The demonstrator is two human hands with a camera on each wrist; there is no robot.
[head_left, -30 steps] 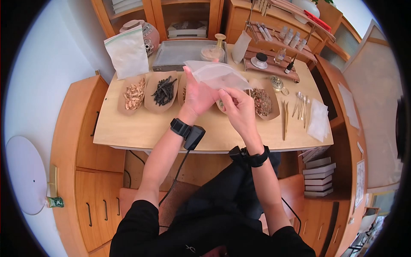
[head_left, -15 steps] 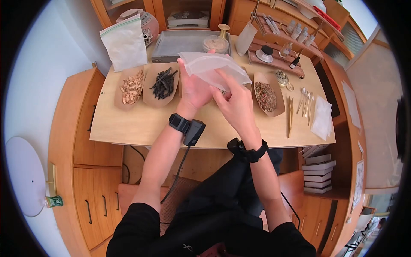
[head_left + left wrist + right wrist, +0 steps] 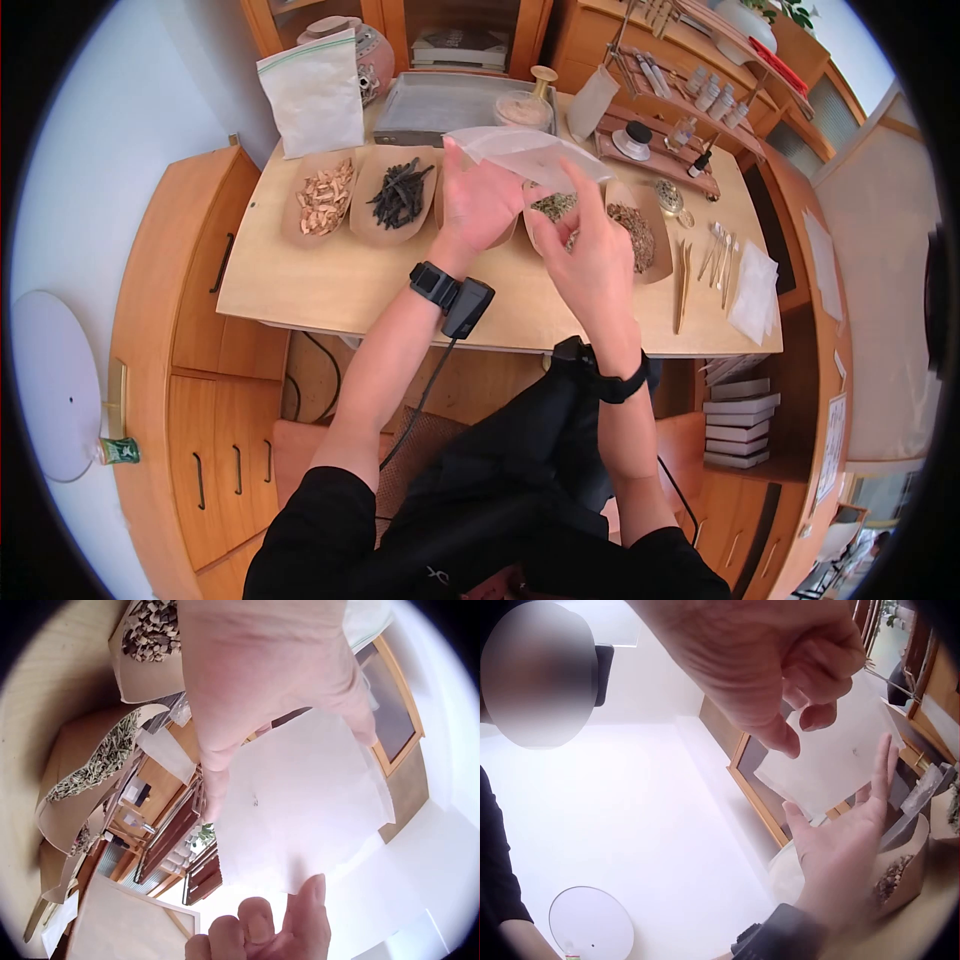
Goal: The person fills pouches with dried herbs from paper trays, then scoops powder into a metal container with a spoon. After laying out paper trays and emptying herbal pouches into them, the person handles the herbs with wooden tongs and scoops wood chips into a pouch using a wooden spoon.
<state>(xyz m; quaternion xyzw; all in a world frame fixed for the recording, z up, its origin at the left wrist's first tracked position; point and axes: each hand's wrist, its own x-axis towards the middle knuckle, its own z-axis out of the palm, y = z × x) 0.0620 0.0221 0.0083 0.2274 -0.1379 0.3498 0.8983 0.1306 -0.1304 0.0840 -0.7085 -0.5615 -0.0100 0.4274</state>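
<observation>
A translucent white pouch or sheet [image 3: 530,150] [image 3: 300,802] [image 3: 836,754] is raised above the table. The left hand [image 3: 480,205] [image 3: 262,667] [image 3: 840,844] supports it with spread, fairly straight fingers, the thumb along one side and fingers along the other. At its right end is the right hand [image 3: 595,270] [image 3: 262,934] [image 3: 772,667], index finger extended against or very near it, thumb apart, other fingers bent. Whether the index fingertip touches is unclear. A small dark mark shows on the white surface in the left wrist view.
Behind the hands, paper trays hold pale chips [image 3: 326,198], black pieces [image 3: 402,195], green herb [image 3: 555,207] and brown bits [image 3: 632,235]. Metal tools [image 3: 716,255] and white pouches [image 3: 755,300] lie at right. A grey tray [image 3: 430,105], zip bag [image 3: 312,95] and wooden rack [image 3: 655,150] stand behind.
The right thumb and index finger have come apart from their earlier pinch at the white piece's edge. Both hands and the piece sit slightly further right in the head view, which has also shifted.
</observation>
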